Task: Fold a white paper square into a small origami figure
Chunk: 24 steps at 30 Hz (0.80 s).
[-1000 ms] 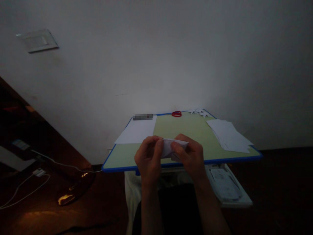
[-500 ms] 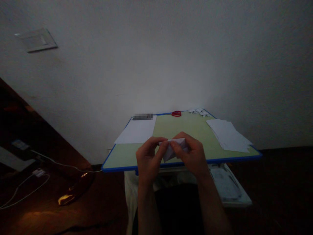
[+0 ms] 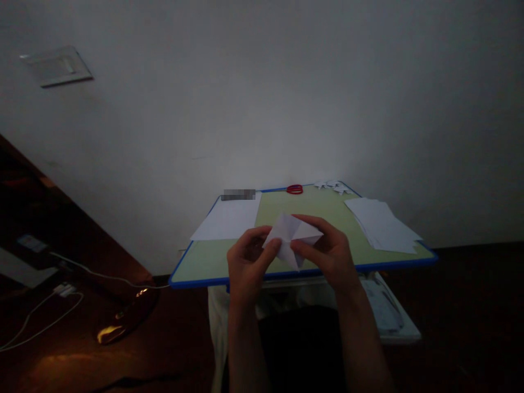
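A small piece of folded white paper [image 3: 291, 232] is held up over the near edge of the table, with pointed flaps spreading from its middle. My left hand [image 3: 249, 259] pinches its left side, thumb on the front face. On the other side, my right hand [image 3: 327, 251] grips the right flap between thumb and fingers. Some fingertips are hidden behind the paper.
The small green table [image 3: 213, 265] has a blue rim and stands against the wall. On it lie a white sheet [image 3: 229, 218], a blurred dark item [image 3: 238, 195], red-handled scissors [image 3: 295, 189], several folded paper pieces [image 3: 332, 186] and a paper stack [image 3: 380, 224]. A white cable [image 3: 118, 281] runs left.
The folded paper has opened out from a flatter shape to one with several points showing. My right hand has shifted slightly to the right; both hands keep their grip.
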Available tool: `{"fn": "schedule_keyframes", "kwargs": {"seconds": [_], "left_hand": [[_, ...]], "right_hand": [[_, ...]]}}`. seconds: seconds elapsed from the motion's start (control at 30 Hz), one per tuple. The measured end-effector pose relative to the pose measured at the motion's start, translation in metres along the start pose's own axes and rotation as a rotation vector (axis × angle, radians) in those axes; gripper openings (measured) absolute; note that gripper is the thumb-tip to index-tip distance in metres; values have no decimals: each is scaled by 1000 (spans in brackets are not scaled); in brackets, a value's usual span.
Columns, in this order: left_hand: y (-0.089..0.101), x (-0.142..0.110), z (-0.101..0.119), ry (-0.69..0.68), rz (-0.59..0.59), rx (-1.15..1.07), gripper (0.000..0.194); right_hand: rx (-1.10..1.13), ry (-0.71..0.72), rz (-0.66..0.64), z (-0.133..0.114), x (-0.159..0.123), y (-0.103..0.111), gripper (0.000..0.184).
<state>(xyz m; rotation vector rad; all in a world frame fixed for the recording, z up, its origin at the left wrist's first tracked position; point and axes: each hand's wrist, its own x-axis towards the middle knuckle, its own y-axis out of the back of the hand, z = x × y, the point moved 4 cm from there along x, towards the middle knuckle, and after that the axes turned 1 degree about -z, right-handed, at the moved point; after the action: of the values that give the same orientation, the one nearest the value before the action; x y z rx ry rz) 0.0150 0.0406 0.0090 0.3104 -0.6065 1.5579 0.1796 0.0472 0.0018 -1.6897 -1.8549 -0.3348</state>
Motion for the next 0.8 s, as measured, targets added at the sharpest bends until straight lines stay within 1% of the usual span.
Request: {"fn": "schedule_keyframes", "kwargs": {"seconds": [0.07, 0.2, 0.3, 0.43, 0.57, 0.67, 0.8], "left_hand": [[-1, 0, 1, 15, -34, -4, 19], [-3, 0, 3, 1, -5, 28, 14], [-7, -1, 6, -12, -5, 65, 14], [-8, -3, 9, -40, 10, 139, 15], [-1, -4, 8, -72, 39, 222, 21], [2, -5, 4, -68, 45, 236, 24], [0, -5, 3, -67, 26, 229, 24]], "right_hand": [[7, -14, 11, 0, 0, -1, 48], [46, -66, 32, 0, 1, -4, 65], [60, -80, 48, 0, 2, -7, 74], [32, -57, 77, -1, 0, -9, 76], [17, -53, 74, 0, -2, -9, 76], [13, -56, 62, 0, -2, -9, 77], [1, -55, 91, -3, -2, -7, 75]]}}
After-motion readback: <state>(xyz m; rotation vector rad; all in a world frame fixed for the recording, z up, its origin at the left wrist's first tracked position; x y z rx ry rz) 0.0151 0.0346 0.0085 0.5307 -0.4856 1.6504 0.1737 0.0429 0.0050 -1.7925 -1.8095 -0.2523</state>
